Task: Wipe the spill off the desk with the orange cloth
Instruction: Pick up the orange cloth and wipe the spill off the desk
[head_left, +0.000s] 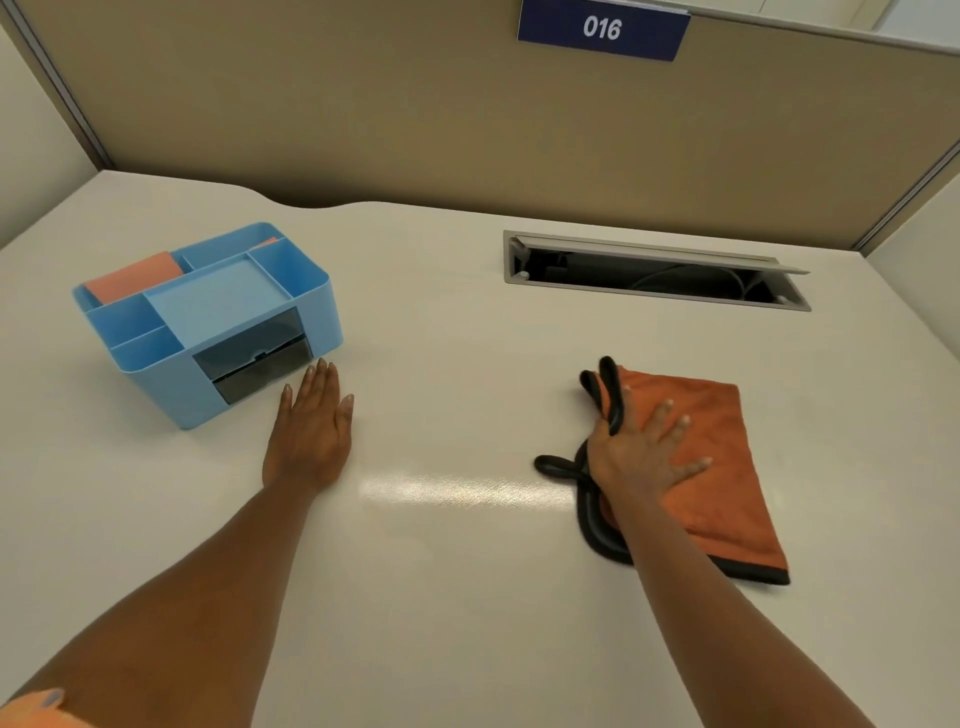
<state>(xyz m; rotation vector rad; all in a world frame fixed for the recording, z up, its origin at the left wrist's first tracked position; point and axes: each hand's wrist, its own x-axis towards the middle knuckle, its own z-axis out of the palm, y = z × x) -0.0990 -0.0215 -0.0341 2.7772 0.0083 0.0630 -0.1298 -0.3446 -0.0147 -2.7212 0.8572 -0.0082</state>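
Right hand (641, 449) pressed flat, fingers (675, 423) spread wide, on the orange cloth (727, 467). Left hand (311, 421) flat on the bench (467, 597), fingers together, holding nothing. Blue sign (602, 28) reads "016".

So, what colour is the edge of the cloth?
Black edge on an orange cloth; head view.

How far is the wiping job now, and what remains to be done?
Done: the orange cloth already lies on the desk. In hand: the right hand presses flat on it with fingers spread, while the left hand rests flat beside the blue organizer. Left: I cannot tell, since no spill shows, only a glossy streak between the hands that may be glare.
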